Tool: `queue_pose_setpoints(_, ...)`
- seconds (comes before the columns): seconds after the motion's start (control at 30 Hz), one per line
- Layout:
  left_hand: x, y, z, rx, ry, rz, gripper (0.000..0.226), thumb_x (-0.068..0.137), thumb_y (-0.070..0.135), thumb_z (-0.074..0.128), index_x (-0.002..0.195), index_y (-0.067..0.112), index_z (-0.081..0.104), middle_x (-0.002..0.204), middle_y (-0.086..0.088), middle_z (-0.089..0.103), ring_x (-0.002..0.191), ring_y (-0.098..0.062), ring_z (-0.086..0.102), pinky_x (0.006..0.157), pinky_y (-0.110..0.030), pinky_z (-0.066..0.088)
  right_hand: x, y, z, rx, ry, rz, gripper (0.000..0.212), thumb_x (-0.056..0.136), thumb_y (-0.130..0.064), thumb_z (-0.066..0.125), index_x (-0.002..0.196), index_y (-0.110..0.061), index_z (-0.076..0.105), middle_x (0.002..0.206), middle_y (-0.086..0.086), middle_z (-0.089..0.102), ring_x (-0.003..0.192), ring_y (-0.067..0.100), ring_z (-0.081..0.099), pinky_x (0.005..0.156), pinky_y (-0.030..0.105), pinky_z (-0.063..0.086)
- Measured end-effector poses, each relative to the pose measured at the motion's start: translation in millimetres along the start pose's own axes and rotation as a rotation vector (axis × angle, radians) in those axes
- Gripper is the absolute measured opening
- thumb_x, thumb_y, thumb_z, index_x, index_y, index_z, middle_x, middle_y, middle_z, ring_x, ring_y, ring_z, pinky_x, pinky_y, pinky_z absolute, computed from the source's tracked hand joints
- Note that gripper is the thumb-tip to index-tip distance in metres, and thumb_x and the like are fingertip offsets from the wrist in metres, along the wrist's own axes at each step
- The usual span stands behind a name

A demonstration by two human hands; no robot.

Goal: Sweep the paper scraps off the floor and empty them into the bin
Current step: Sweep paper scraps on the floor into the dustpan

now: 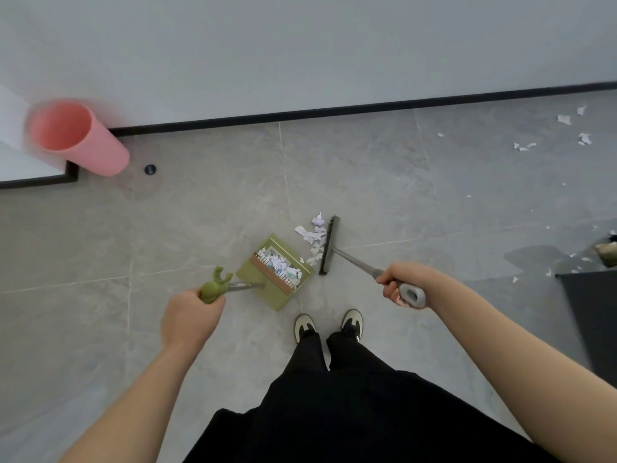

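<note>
My left hand grips the green handle of a green dustpan that rests on the grey floor and holds a pile of white paper scraps. My right hand grips the grey handle of a broom whose dark head stands just right of the pan. A row of loose scraps lies between the broom head and the pan's mouth. The pink bin stands at the far left by the wall.
More scraps are scattered on the floor at the far right. A black skirting lines the wall. A small black doorstop sits near the bin. A dark object stands at the right edge. My shoes are behind the pan.
</note>
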State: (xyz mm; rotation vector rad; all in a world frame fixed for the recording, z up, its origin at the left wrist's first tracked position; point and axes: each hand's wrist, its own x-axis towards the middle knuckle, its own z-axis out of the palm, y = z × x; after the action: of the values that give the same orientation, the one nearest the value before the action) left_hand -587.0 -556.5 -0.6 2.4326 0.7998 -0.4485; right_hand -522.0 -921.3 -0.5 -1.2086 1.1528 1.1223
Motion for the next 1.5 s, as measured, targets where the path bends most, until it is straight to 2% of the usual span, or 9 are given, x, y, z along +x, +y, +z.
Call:
queue_pose_setpoints(0.27,-13.7,-6.1,1.5,-0.024,0.009,-0.031,0.030,0.083,0.027,0.068,0.058,0.012,0.061,0.053,-0.012,0.058,0.057,-0.034,0.058,0.056,-0.037,0.046,-11.6,-22.4,-21.2,-0.176,0.156,-0.091,0.011,0.092,0.005,0.048,0.090,-0.004,0.043,0.050,0.003,0.043,0.028,0.010,0.042,0.032,0.016,0.040)
queue_pose_setpoints(0.37,-18.8,-10.2,2.0,-0.034,0.020,-0.044,0.031,0.084,0.027,0.068,0.060,0.009,0.061,0.053,-0.013,0.058,0.057,-0.035,0.058,0.054,-0.036,0.046,-5.0,-34.4,-24.9,-0.317,0.254,-0.133,0.012,0.091,0.006,0.048,0.084,-0.003,0.045,0.059,0.006,0.042,0.028,0.011,0.042,0.035,0.015,0.040)
queue_pose_setpoints(0.5,-24.9,-16.6,3.6,-0.047,0.039,-0.086,0.033,0.084,0.026,0.068,0.057,0.010,0.058,0.050,-0.010,0.055,0.053,-0.032,0.054,0.052,-0.033,0.041,16.7,-46.3,-27.3,-0.474,0.348,-0.187,0.022,0.088,0.010,0.048,0.071,-0.002,0.044,0.050,0.007,0.042,0.026,0.016,0.039,0.036,0.017,0.036)
queue_pose_setpoints(0.67,-29.8,-22.9,5.5,-0.052,0.052,-0.125,0.034,0.083,0.025,0.069,0.054,0.010,0.056,0.047,-0.006,0.051,0.048,-0.028,0.048,0.050,-0.030,0.036,49.0,-55.4,-26.8,-0.685,0.397,-0.222,0.009,0.079,0.007,0.054,0.070,0.006,0.053,0.052,0.015,0.051,0.059,0.029,0.051,0.060,0.032,0.043)
queue_pose_setpoints(0.77,-30.6,-23.8,7.1,-0.046,0.060,-0.136,0.034,0.082,0.025,0.068,0.054,0.010,0.056,0.048,-0.008,0.053,0.050,-0.030,0.052,0.050,-0.030,0.037,59.7,-60.5,-23.3,-0.789,0.413,-0.238,0.011,0.078,0.003,0.057,0.081,0.012,0.061,0.057,0.018,0.058,0.058,0.030,0.057,0.057,0.030,0.049)
queue_pose_setpoints(0.87,-30.1,-24.3,9.5,-0.035,0.068,-0.134,0.035,0.081,0.025,0.069,0.052,0.010,0.055,0.046,-0.006,0.051,0.048,-0.030,0.051,0.049,-0.030,0.036,52.6,-61.0,-15.4,-0.918,0.426,-0.245,0.011,0.080,0.001,0.055,0.076,0.010,0.059,0.050,0.016,0.059,0.055,0.029,0.059,0.056,0.031,0.048)
queue_pose_setpoints(1.13,-26.3,-24.8,15.5,-0.049,0.045,-0.126,0.034,0.080,0.025,0.072,0.053,0.011,0.058,0.044,-0.006,0.053,0.048,-0.031,0.055,0.048,-0.030,0.038,27.0,-52.4,-8.5,-1.180,0.400,-0.280,0.029,0.084,-0.002,0.048,0.112,0.005,0.055,0.065,0.013,0.060,0.055,0.025,0.059,0.048,0.027,0.048)
queue_pose_setpoints(1.27,-29.3,-22.4,14.2,-0.049,0.042,-0.131,0.034,0.081,0.025,0.070,0.052,0.015,0.056,0.045,-0.003,0.051,0.047,-0.028,0.052,0.047,-0.028,0.035,17.4,-46.2,-12.8,-1.302,0.410,-0.291,0.029,0.089,-0.006,0.045,0.116,0.000,0.054,0.069,0.010,0.059,0.045,0.017,0.055,0.037,0.019,0.041)
queue_pose_setpoints(1.5,-36.4,-25.5,13.3,-0.065,0.034,-0.133,0.035,0.082,0.025,0.071,0.052,0.016,0.056,0.045,-0.003,0.052,0.046,-0.026,0.051,0.046,-0.028,0.034,14.1,-40.6,-26.1,-1.271,0.428,-0.308,0.024,0.090,-0.006,0.045,0.113,-0.003,0.052,0.073,0.015,0.058,0.043,0.019,0.051,0.036,0.020,0.040)
